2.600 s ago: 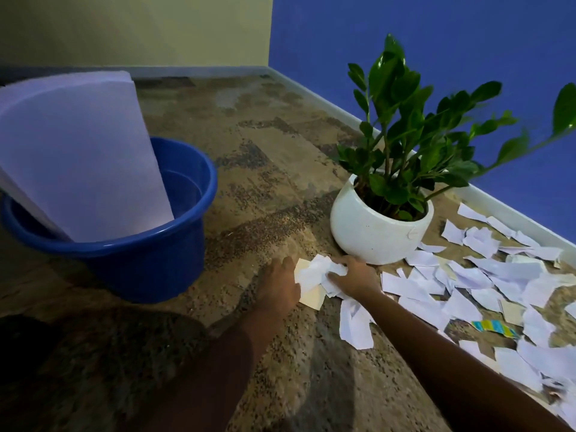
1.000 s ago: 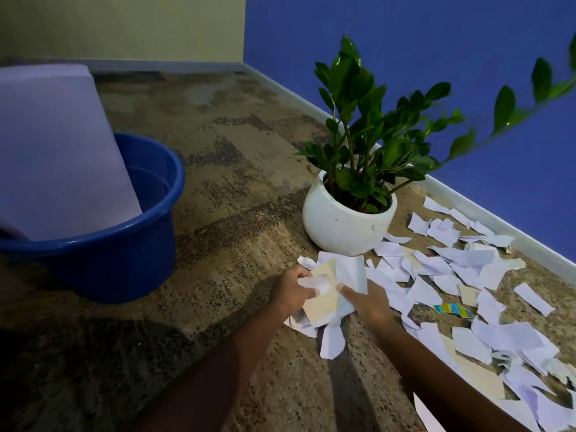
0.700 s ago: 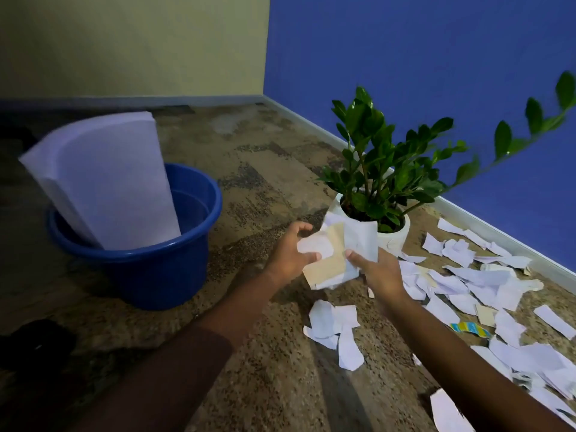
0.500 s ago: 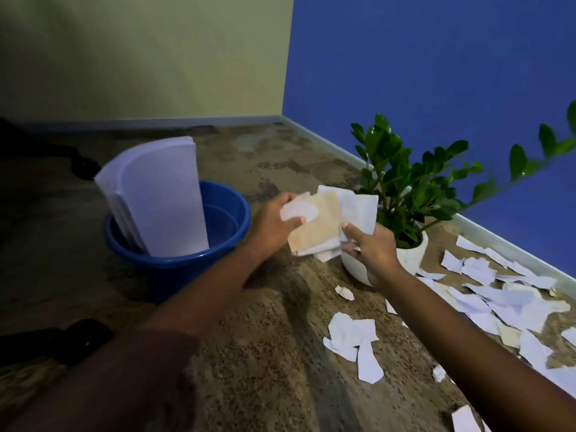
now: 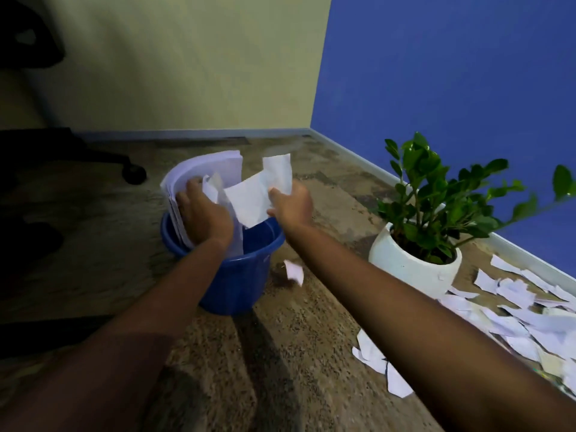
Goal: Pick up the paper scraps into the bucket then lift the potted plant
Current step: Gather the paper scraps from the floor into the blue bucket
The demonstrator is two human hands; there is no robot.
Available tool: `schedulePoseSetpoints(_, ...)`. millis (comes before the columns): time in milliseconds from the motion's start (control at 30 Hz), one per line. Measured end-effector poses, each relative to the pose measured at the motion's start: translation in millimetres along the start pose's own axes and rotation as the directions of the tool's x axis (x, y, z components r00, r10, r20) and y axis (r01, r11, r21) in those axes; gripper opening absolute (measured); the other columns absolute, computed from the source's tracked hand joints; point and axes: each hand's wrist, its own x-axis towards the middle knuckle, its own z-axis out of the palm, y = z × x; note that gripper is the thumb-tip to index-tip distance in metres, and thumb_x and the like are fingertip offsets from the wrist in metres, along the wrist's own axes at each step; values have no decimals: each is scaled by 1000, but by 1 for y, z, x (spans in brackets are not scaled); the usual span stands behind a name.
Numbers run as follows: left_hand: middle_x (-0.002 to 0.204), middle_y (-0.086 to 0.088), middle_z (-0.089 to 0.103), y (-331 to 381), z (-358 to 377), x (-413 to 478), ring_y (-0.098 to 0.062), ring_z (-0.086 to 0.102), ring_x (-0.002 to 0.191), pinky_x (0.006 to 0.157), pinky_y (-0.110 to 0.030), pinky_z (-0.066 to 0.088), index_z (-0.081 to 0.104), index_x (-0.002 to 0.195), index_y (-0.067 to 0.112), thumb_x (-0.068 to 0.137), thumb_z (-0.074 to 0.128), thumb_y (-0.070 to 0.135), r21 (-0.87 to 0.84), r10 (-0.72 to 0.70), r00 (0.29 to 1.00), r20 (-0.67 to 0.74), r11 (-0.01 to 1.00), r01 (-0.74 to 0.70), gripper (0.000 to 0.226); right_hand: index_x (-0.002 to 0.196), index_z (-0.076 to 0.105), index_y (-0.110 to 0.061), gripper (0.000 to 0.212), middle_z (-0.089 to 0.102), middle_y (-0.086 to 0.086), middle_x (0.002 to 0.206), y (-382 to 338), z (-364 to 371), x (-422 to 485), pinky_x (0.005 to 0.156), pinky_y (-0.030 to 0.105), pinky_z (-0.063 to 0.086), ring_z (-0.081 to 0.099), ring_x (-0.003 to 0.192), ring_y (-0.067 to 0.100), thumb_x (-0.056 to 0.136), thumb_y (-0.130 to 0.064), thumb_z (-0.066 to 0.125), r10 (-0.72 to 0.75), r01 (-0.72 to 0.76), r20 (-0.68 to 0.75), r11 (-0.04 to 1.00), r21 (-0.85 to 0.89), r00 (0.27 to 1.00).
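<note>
Both my hands are over the blue bucket (image 5: 237, 285). My left hand (image 5: 204, 213) and my right hand (image 5: 291, 205) hold a bunch of white paper scraps (image 5: 254, 198) between them above the bucket's mouth. A curled stack of white sheets (image 5: 202, 169) stands in the bucket behind my left hand. One small scrap (image 5: 294, 271) is in the air beside the bucket. The potted plant (image 5: 433, 213), green leaves in a round white pot (image 5: 408, 266), stands on the floor at the right. Several scraps (image 5: 514, 310) lie scattered around and behind the pot.
A few scraps (image 5: 380, 366) lie on the speckled brown floor under my right forearm. The blue wall and its pale skirting (image 5: 367, 163) run behind the plant. A dark chair base with a castor (image 5: 134, 174) stands at the back left.
My hands carried the bunch of scraps from in front of the plant leftward to above the bucket. A small scrap came loose and is falling beside it.
</note>
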Motion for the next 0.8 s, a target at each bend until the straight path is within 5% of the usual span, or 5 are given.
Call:
schedulePoseSetpoints(133, 146, -17, 31, 7, 11, -13, -34, 30, 136, 113, -44, 24, 25, 147, 18, 87, 54, 2, 149, 11, 996, 87, 989, -24, 69, 124, 54, -4, 38, 57, 20, 127, 13, 14, -8, 87, 46, 53, 60, 107, 37, 86, 0, 54, 16, 11, 172, 988, -154, 985)
schedulePoseSetpoints(267, 147, -14, 29, 10, 26, -35, -30, 28, 138, 113, -39, 24, 25, 146, 13, 84, 49, -4, 211, 201, 961, 189, 948, -239, 69, 125, 55, -13, 46, 50, 12, 135, 28, -8, -6, 56, 19, 45, 58, 104, 25, 82, 5, 52, -55, 110, 202, 955, -274, 978)
schedulePoseSetpoints(400, 149, -13, 31, 3, 42, -63, -27, 32, 139, 110, -35, 36, 35, 141, 10, 84, 55, -3, 127, 467, 819, 335, 839, -530, 62, 110, 63, -10, 32, 62, 10, 121, 50, -47, 3, 85, 36, 50, 58, 105, 19, 84, 3, 52, -60, 97, 126, 947, -306, 990)
schedulePoseSetpoints(500, 149, -7, 32, -9, 60, -83, -24, 30, 142, 107, -36, 40, 40, 138, 15, 84, 49, -10, 17, 580, 642, 501, 736, -677, 60, 106, 66, -7, 27, 67, 11, 115, 76, -79, 8, 82, 32, 47, 60, 95, 19, 86, 3, 51, 39, 4, 117, 938, -346, 992)
schedulePoseSetpoints(800, 151, -11, 26, -78, 109, -125, -27, 36, 135, 110, -36, 37, 39, 140, 16, 93, 52, 21, 336, -14, 440, 898, 667, -665, 49, 114, 61, -4, 29, 61, 15, 122, 178, -163, 15, 86, 29, 44, 57, 108, 26, 86, -3, 55, 271, -111, 96, 657, -746, 958)
